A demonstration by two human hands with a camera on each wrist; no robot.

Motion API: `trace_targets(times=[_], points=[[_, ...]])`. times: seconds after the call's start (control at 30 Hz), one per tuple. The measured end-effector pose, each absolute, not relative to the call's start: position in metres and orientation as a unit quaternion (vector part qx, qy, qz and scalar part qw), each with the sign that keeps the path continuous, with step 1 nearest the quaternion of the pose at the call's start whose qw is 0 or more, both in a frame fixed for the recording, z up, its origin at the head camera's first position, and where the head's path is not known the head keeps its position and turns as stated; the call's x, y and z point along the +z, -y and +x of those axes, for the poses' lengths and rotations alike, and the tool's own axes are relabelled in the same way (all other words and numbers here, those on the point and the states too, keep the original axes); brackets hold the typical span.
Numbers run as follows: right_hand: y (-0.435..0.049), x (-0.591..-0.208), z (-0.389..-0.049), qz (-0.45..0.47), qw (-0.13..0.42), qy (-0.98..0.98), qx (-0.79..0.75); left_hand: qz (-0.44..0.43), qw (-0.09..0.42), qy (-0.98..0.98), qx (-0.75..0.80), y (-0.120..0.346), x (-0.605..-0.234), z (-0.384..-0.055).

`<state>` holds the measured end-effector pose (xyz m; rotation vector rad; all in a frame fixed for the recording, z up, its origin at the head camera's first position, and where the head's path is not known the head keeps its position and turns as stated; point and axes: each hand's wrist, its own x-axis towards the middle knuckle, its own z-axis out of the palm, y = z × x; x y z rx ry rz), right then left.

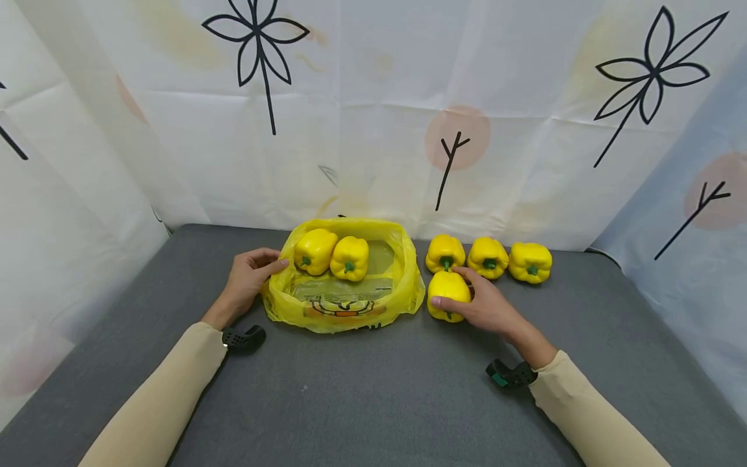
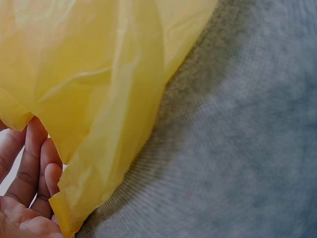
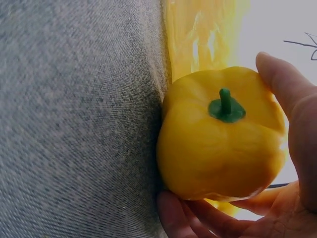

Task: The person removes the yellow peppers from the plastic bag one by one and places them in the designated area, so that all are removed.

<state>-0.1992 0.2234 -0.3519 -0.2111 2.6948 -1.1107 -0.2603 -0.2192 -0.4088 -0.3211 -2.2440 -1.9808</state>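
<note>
While pinching one edge of a yellow bag (image 1: 405, 308) with the left hand (image 1: 248, 282), clasping a yellow pepper (image 1: 447, 287) in the right hand (image 1: 487, 303), just beside the bag, low against the gray table (image 1: 350, 389). Apparently mid-grasp for bagging; next, likely lift it over and lower beside two bagged peppers (image 1: 349, 253).

Near the frame's centre I see a bag (image 1: 344, 322) on the surface (image 1: 373, 395), two peppers (image 1: 316, 251) in its upper-left part. Just right of it, one pepper (image 1: 447, 287) sits before the leftmost of a row of three (image 1: 487, 255); cloth (image 1: 373, 143) hangs behind.
</note>
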Motion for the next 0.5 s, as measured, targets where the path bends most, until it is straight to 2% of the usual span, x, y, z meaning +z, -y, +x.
trace_targets(times=[0.5], points=[[-0.2234, -0.3525, -0.1992, -0.069, 0.102, -0.918, -0.377, -0.104, 0.064, 0.745, -0.656, 0.2194, -0.4093, -0.2599]])
